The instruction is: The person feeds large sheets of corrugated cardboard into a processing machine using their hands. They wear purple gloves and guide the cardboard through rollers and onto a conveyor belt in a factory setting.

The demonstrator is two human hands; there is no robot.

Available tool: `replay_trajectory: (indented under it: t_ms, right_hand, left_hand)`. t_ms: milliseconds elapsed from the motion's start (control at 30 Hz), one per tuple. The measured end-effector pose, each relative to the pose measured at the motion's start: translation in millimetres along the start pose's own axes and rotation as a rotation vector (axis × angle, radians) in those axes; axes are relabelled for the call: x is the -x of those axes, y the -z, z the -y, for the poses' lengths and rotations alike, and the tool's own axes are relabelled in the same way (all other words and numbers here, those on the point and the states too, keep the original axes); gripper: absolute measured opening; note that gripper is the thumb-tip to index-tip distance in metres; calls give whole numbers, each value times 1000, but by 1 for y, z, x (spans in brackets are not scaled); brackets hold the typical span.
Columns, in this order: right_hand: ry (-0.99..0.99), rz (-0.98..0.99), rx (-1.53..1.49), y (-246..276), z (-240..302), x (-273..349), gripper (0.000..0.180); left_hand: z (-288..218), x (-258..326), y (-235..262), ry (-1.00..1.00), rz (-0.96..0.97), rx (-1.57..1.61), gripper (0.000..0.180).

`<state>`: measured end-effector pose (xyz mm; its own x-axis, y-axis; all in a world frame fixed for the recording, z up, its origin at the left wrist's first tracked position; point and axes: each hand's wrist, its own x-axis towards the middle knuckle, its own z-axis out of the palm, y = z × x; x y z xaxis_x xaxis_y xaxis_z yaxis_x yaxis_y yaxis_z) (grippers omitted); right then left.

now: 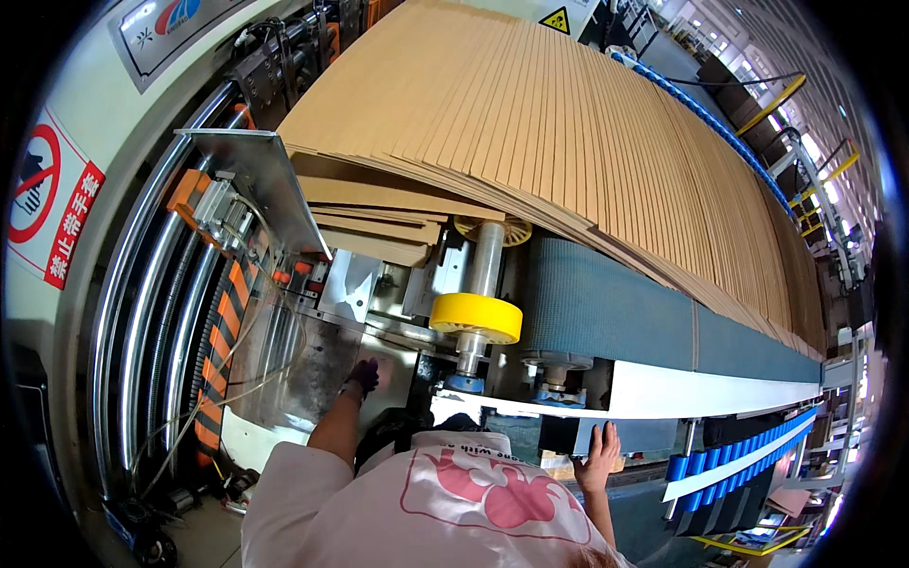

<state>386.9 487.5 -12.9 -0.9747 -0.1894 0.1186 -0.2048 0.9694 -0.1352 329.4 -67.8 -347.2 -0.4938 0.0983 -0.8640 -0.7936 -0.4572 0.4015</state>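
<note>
My right hand [598, 458] is bare, with its fingers spread, and rests against a dark grey panel [650, 436] under the white side rail [710, 393] of a conveyor. Nothing is in it. My left hand [363, 376] looks dark, as if gloved, and is held low before a shiny metal plate [390, 367]. Its fingers are too dark and small to tell whether they are curled. Ahead, a yellow wheel [476, 317] sits on a steel shaft [486, 260]. Overlapping brown cardboard sheets [568, 123] lie fanned along the green conveyor belt [606, 301].
On the left are steel rollers [142, 312], an orange-and-black striped guard [220, 346] and loose hoses. A bent metal plate [258, 180] juts out near several cardboard pieces [379, 222] below the stack. Blue rollers [729, 471] line the lower right.
</note>
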Motion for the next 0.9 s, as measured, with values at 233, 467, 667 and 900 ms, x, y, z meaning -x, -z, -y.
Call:
replay_trajectory:
  t_ms: [233,467,667,900]
  right_hand:
    - [-20,0,27,-5,-8,8,95]
    - [-33,13,1,-4,-7,6,96]
    - [-32,6,-24,-3,-5,5,90]
    - [-38,38,14,-5,-9,7,99]
  left_hand:
    - [-18,8,-67,-57,-75,-123,32]
    - [27,18,-31,88,-234,-373,36]
    - [27,29,-3,109,-281,-459,54]
    - [-2,36,-30,57,-223,-479,45]
